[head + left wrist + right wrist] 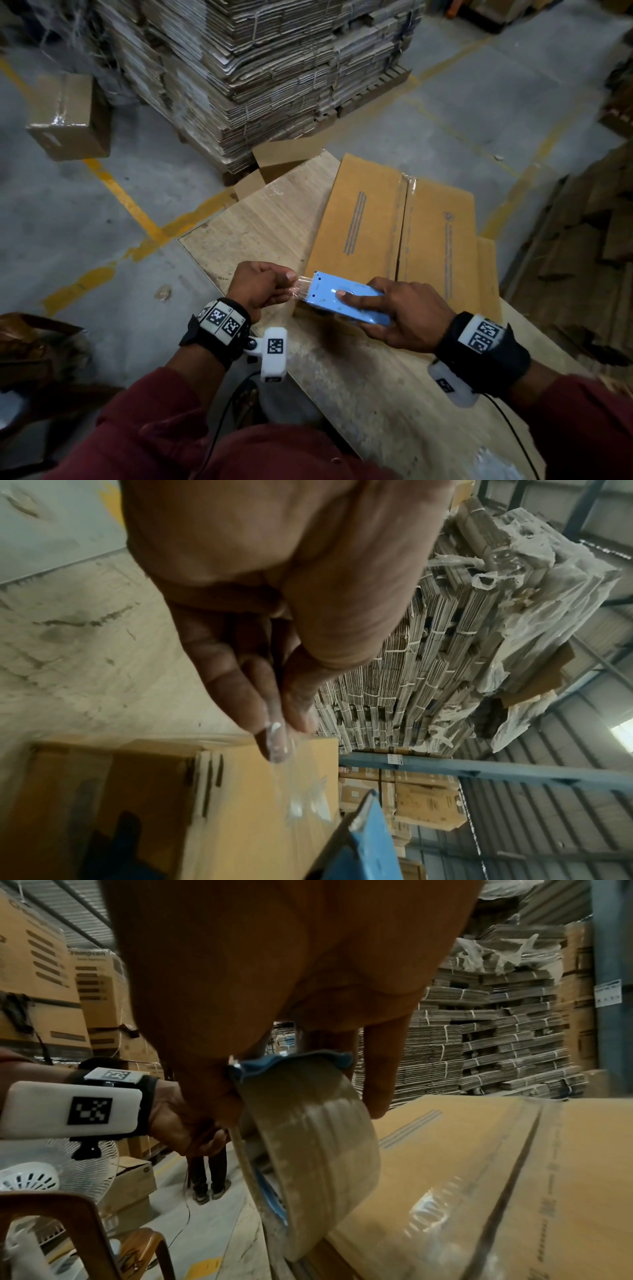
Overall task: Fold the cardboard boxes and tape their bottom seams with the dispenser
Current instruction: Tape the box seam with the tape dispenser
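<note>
In the head view, a tall stack of flattened cartons (260,68) fills the upper middle of the frame. Below it, a wooden table (260,219) runs from the centre to the lower right. On it, right of centre, sits the cardboard box (394,226) we are working on, its bottom flaps closed, with clear tape visible at the far end of the centre seam. Near the box's lower left edge, our right hand (400,318) wraps around the blue tape dispenser (346,301), forefinger laid straight along its top. Just left of it, our left hand (260,284) is curled, thumb and fingertip pinching the free end of the clear tape (303,285) drawn from the toothed blade. To do this well, we judge, we should keep the tape taut and unwrinkled, line it up with the seam, and press the end down firmly.
</note>
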`<state>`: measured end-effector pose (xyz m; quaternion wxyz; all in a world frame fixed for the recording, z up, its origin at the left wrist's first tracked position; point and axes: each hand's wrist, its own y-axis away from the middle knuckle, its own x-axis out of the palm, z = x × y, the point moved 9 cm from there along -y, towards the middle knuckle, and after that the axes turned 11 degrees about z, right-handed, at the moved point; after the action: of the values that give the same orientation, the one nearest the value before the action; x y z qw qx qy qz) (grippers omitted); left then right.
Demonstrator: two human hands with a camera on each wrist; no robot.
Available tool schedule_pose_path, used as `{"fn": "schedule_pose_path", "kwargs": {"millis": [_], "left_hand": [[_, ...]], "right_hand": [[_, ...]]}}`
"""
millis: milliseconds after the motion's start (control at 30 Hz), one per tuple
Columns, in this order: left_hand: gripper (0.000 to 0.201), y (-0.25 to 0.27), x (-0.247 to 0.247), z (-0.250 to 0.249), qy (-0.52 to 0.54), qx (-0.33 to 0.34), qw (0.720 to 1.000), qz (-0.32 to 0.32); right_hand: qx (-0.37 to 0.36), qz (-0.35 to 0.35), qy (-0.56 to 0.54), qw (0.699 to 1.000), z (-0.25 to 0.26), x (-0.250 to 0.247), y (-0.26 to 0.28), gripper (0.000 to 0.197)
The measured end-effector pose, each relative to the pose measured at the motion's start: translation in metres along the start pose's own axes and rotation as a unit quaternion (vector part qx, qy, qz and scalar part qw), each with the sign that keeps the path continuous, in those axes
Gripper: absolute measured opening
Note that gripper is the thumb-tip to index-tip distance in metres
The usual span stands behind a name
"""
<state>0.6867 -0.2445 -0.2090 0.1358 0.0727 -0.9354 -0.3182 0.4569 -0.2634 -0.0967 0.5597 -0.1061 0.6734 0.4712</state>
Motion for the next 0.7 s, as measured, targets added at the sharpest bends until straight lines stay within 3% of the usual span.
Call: {"fn": "schedule_pose_path", "kwargs": {"millis": [300, 433, 500, 700], "left_hand": [[0.003, -0.008, -0.002, 0.008, -0.028, 0.008, 0.999, -0.017], [0.010, -0.007, -0.067, 0.008, -0.040, 0.018, 0.995, -0.087], [0.005, -0.005, -0.077, 0.002, -0.055, 0.024, 0.996, -0.060], [0.007, -0.009, -0.042, -0.006, -0.042, 0.068, 0.996, -0.030]], "right_hand": [[0.001, -0.009, 0.002, 1.000, -0.006, 0.014, 0.004, 0.065], [0.001, -0.010, -0.008, 1.000, -0.030, 0.031, 0.028, 0.063], [-0.004, 0.012, -0.009, 1.000, -0.039, 0.040, 0.036, 0.059], [0.030, 0.051, 0.017, 0.998, -0.072, 0.042, 0.027, 0.060]]}}
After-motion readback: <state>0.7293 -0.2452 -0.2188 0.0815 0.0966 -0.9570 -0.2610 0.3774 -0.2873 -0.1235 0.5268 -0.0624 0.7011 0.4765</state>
